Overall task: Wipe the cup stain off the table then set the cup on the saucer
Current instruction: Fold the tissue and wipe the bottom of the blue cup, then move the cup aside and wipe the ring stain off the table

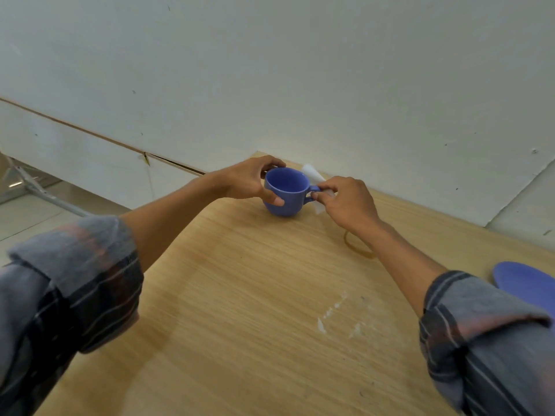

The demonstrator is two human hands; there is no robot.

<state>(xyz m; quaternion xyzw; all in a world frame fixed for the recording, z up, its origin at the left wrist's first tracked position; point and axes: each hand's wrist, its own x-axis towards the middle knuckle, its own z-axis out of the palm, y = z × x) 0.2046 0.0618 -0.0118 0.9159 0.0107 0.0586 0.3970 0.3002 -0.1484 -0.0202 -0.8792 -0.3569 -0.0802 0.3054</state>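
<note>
Small blue glazed ceramic cup (286, 190): rigid, smooth, breakable. Left hand (252, 181) grip clamped round body; right hand (345, 199) pinching white tissue (312, 172) beside handle. Brown ring stain (356, 246) unwiped.

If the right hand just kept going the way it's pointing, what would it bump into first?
The right hand points toward the blue cup; its fingertips are already at the handle, so the cup comes first. A white cloth lies just behind, though depth is unclear.
</note>
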